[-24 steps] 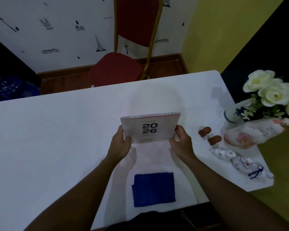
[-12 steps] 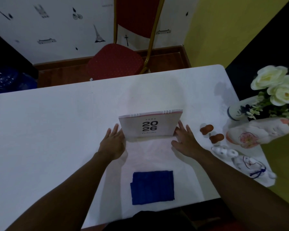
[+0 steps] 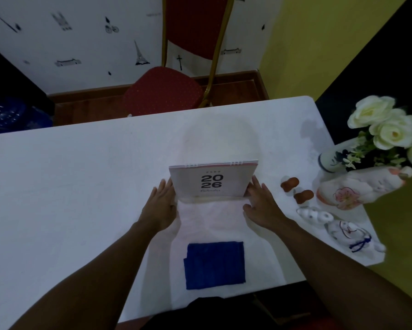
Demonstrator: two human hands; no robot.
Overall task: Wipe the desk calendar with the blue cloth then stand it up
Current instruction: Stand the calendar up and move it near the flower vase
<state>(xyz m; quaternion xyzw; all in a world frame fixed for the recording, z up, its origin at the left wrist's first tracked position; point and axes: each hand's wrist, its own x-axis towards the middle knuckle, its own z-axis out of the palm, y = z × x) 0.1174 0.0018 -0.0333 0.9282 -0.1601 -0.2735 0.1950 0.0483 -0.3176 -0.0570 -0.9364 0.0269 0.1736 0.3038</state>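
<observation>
The desk calendar (image 3: 212,181), pale with "2026" printed on its cover and a spiral binding on top, stands upright on the white table (image 3: 69,186). My left hand (image 3: 161,203) lies flat beside its left edge, fingers spread, holding nothing. My right hand (image 3: 262,203) rests open at its right edge, fingertips near or just touching the calendar's side. The blue cloth (image 3: 215,265) lies folded flat near the table's front edge, between my forearms.
At the right edge of the table stand a vase of white flowers (image 3: 385,134), ceramic figurines (image 3: 357,189), two small brown pieces (image 3: 297,189) and white ornaments (image 3: 338,229). A red chair (image 3: 166,89) stands behind the table.
Both hands have let go of the calendar's sides and opened flat on the table beside it. The calendar now stands by itself.
</observation>
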